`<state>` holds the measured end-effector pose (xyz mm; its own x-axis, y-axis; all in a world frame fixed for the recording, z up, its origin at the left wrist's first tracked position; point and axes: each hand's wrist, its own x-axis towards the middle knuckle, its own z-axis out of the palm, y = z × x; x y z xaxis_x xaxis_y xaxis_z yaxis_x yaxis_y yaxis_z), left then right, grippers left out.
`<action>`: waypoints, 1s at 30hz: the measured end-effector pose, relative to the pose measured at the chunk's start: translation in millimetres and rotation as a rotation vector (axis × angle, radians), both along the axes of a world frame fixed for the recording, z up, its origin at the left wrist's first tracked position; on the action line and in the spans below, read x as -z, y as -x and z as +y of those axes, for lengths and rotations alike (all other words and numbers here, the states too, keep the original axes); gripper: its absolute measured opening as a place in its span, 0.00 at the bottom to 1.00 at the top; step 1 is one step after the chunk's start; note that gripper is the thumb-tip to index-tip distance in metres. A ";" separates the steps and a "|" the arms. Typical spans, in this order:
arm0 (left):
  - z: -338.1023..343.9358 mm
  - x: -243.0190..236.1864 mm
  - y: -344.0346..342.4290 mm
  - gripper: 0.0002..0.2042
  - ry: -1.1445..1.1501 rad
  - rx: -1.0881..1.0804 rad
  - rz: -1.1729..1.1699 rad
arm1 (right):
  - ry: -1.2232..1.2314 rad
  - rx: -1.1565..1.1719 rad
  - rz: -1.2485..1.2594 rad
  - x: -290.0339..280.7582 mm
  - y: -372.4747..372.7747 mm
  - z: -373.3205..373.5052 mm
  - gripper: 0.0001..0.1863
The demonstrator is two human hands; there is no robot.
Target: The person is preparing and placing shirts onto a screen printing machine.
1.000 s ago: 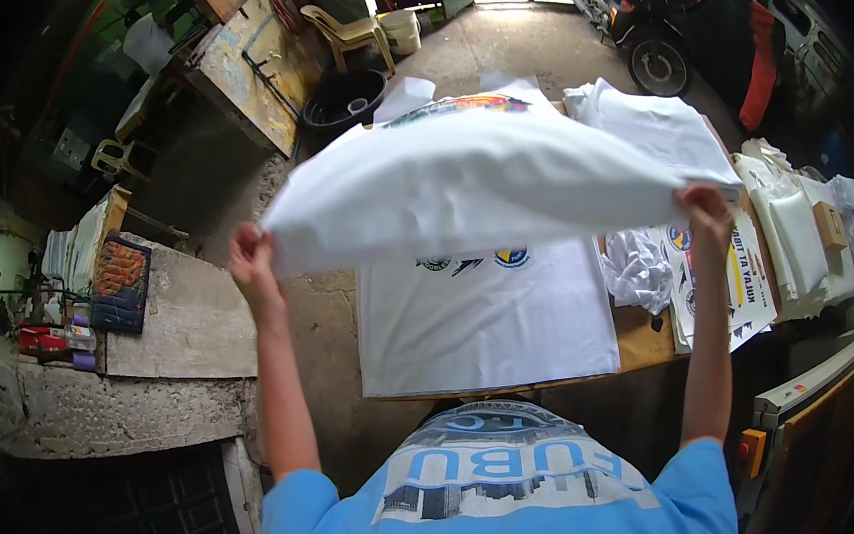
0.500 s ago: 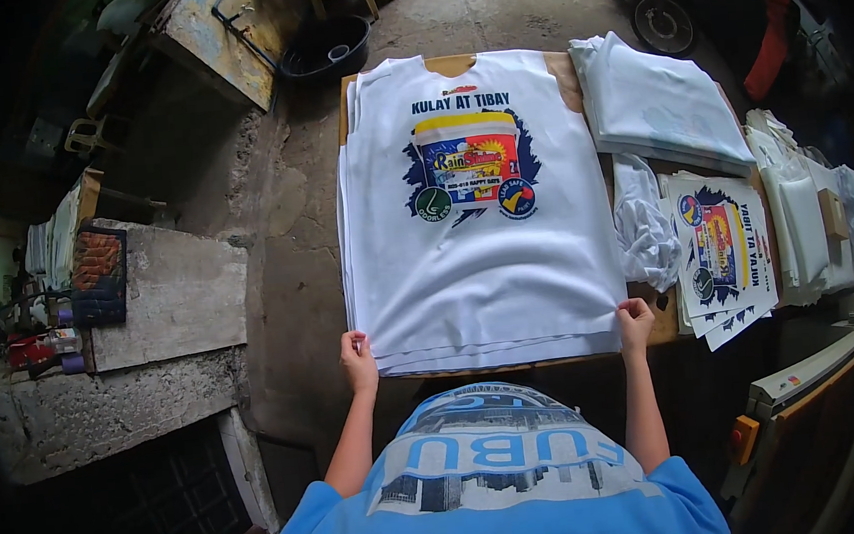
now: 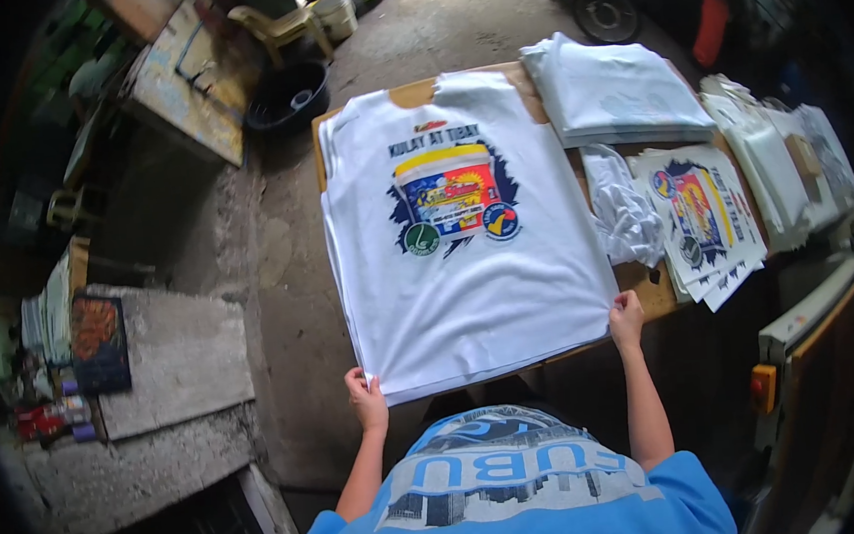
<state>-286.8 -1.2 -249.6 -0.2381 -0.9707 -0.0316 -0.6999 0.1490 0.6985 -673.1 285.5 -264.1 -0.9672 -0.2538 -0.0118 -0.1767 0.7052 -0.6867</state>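
A white shirt-shaped fabric panel (image 3: 470, 304) lies face up on top of a stack of similar panels, its printed paint-bucket picture in the upper half. My left hand (image 3: 367, 402) pinches the near left corner of its hem. At the near right corner, my right hand (image 3: 627, 321) grips the same hem between thumb and fingers. Soft creases run across the cloth between both hands. The panels underneath show only as thin edges along the left side and the near edge.
The wooden table (image 3: 665, 295) carries a folded white fabric pile (image 3: 614, 92), a crumpled white cloth (image 3: 623, 206), printed sheets (image 3: 704, 215) and wrapped white bundles (image 3: 754, 156) on the right. A black basin (image 3: 283, 98) and plastic chair (image 3: 278, 28) stand beyond on the floor.
The panel's hem has come toward me and now covers most of the layered edges below it. Both hands keep their hold on the corners. The whole view has turned somewhat.
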 end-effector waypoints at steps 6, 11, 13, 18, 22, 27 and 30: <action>-13.0 7.7 -16.6 0.17 -0.093 0.147 0.018 | -0.179 0.136 0.152 -31.0 -54.0 1.1 0.21; -28.8 18.9 -22.9 0.19 -0.132 0.324 0.104 | -0.155 0.253 0.043 -21.0 -146.7 47.1 0.20; -34.3 24.9 -27.1 0.19 -0.167 0.375 0.127 | -0.174 0.273 0.058 -15.6 -194.5 60.5 0.18; -53.4 38.9 -33.7 0.21 -0.183 0.468 0.198 | -0.198 0.246 -0.074 -18.8 -296.3 84.9 0.16; -62.0 47.7 -32.2 0.21 -0.269 0.525 0.218 | -0.172 0.347 -0.178 -23.1 -353.3 108.1 0.14; -89.8 90.5 -29.4 0.23 -0.156 0.554 0.268 | -0.020 0.439 -0.201 -35.1 -421.5 133.9 0.15; -71.4 80.5 -18.0 0.20 -0.009 0.521 0.079 | 0.020 0.545 -0.231 -27.2 -485.1 163.9 0.14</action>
